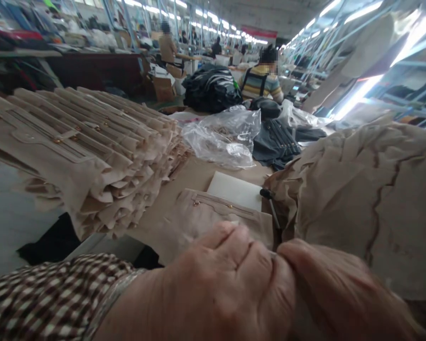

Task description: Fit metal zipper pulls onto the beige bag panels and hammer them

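My left hand and my right hand are pressed together low in the head view, both with fingers curled closed. They pinch the near edge of a beige fabric piece with a gold zipper, which lies flat on the table. What exactly sits between the fingers is hidden. My left sleeve is brown-and-white checked.
A tall stack of beige zippered fabric pieces fills the left. A heap of beige fabric lies on the right. A white card, a dark-handled tool, a clear plastic bag and dark fabric lie behind. A person in a striped top sits further back.
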Available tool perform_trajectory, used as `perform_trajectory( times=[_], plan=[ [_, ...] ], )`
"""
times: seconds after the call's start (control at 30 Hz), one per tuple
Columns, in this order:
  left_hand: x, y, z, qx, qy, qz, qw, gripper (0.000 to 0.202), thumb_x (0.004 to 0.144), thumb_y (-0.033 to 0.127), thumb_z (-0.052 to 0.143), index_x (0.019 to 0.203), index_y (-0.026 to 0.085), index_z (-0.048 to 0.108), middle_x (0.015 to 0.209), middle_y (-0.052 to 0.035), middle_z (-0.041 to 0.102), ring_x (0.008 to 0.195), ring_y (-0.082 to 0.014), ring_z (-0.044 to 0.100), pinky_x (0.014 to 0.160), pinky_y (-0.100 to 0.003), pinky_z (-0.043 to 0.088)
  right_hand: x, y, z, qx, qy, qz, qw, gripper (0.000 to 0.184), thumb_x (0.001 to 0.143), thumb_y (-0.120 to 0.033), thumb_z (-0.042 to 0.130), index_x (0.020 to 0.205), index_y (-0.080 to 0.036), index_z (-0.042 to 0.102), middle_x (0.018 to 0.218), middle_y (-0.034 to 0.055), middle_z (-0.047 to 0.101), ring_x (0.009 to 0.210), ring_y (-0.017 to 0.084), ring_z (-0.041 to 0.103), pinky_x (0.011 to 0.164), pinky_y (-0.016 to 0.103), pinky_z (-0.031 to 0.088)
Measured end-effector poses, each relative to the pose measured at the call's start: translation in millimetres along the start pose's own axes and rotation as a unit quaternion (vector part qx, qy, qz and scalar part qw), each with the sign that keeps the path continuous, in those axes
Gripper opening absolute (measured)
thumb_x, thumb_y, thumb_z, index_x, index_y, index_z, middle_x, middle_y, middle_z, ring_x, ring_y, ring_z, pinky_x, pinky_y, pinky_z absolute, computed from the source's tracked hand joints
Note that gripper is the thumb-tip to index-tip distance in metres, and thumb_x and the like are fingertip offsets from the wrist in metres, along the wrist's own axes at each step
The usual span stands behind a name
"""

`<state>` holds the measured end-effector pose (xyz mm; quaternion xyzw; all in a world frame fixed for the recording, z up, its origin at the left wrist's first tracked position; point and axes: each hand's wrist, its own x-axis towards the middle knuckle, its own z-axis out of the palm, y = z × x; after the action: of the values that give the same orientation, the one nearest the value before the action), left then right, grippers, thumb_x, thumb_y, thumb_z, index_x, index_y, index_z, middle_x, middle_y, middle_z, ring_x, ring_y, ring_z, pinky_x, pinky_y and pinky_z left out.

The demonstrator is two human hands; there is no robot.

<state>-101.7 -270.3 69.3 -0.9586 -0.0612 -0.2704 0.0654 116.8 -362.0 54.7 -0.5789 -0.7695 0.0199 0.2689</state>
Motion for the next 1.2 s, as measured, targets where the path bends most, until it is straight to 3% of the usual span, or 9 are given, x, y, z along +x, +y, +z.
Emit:
perform_trajectory(
  times=[0.13,0.23,0.33,0.4,0.53,0.77,0.93,1.07,1.2],
  plan=[
    [-14,-35,7.8,-0.016,-0.070,-0.070,0.995,0.020,0.095,0.018,0.044,0.100,0.015,0.064,0.094,-0.0086,0.067,0.092,-0.0242,0.060,0.087,-0.043,0.051,42,-16,29,0.077,-0.010,-0.047,0.996,0.019,0.096,-0.010,0.043,0.090,-0.026,0.051,0.062,-0.0065,0.058,0.049,0.009,0.054,0.048,0.020,0.040],
    [-21,-67,10.3,-0.110,-0.115,-0.093,0.983,0.020,0.095,0.019,0.044,0.082,0.017,0.060,0.081,-0.0037,0.063,0.079,-0.0184,0.058,0.078,-0.034,0.046,52,-13,42,0.088,-0.016,-0.032,0.996,0.015,0.097,-0.016,0.047,0.104,-0.027,0.053,0.072,-0.0056,0.064,0.058,0.010,0.060,0.056,0.021,0.042],
    [-26,-95,14.0,-0.234,-0.181,-0.188,0.936,0.024,0.096,0.025,0.043,0.079,0.017,0.059,0.070,0.0019,0.059,0.066,-0.0112,0.054,0.063,-0.023,0.039,52,11,47,0.114,-0.106,0.035,0.987,0.016,0.095,-0.027,0.054,0.110,-0.025,0.057,0.071,-0.0051,0.064,0.056,0.011,0.057,0.054,0.022,0.040],
    [-26,-111,23.1,-0.264,-0.230,-0.256,0.901,0.027,0.097,0.029,0.044,0.079,0.017,0.061,0.066,0.0038,0.058,0.061,-0.0088,0.053,0.058,-0.020,0.036,50,37,51,0.125,-0.174,0.096,0.972,0.014,0.094,-0.033,0.054,0.097,-0.022,0.062,0.066,-0.0043,0.062,0.054,0.011,0.054,0.053,0.022,0.039],
    [-21,-129,62.5,-0.125,-0.315,-0.279,0.898,0.032,0.097,0.037,0.048,0.082,0.016,0.068,0.069,-0.0014,0.066,0.063,-0.0126,0.059,0.059,-0.023,0.037,45,86,80,0.038,-0.234,0.185,0.954,0.031,0.097,-0.035,0.045,0.077,-0.019,0.061,0.071,0.0020,0.066,0.065,0.015,0.060,0.061,0.025,0.039],
    [-14,-143,125.1,-0.025,-0.395,-0.280,0.874,0.035,0.097,0.042,0.050,0.097,0.015,0.071,0.098,-0.0129,0.074,0.095,-0.0242,0.069,0.079,-0.031,0.046,45,116,132,-0.159,-0.251,0.212,0.931,0.029,0.098,-0.028,0.042,0.087,-0.017,0.066,0.090,0.0117,0.071,0.089,0.023,0.065,0.074,0.030,0.039],
    [-17,-143,116.8,0.014,-0.402,-0.271,0.874,0.035,0.096,0.041,0.052,0.104,0.011,0.069,0.104,-0.0163,0.071,0.101,-0.0278,0.067,0.088,-0.038,0.046,48,118,134,-0.153,-0.253,0.218,0.930,0.022,0.096,-0.028,0.045,0.090,-0.017,0.063,0.090,0.0118,0.071,0.086,0.022,0.065,0.071,0.030,0.037],
    [3,-112,102.5,0.106,-0.342,-0.200,0.912,0.025,0.093,0.011,0.045,0.102,0.009,0.068,0.101,-0.0178,0.069,0.099,-0.0287,0.064,0.086,-0.041,0.047,49,111,130,-0.124,-0.238,0.224,0.937,0.017,0.096,-0.025,0.045,0.100,-0.016,0.060,0.093,0.0107,0.071,0.085,0.021,0.066,0.071,0.029,0.039],
    [-16,-88,131.0,-0.014,-0.330,-0.134,0.934,0.035,0.085,0.019,0.061,0.120,0.017,0.067,0.127,-0.0143,0.065,0.117,-0.0293,0.060,0.098,-0.042,0.046,50,109,128,-0.132,-0.239,0.233,0.934,0.018,0.096,-0.029,0.046,0.102,-0.019,0.060,0.098,0.0081,0.072,0.090,0.020,0.066,0.074,0.028,0.042]
  ],
)
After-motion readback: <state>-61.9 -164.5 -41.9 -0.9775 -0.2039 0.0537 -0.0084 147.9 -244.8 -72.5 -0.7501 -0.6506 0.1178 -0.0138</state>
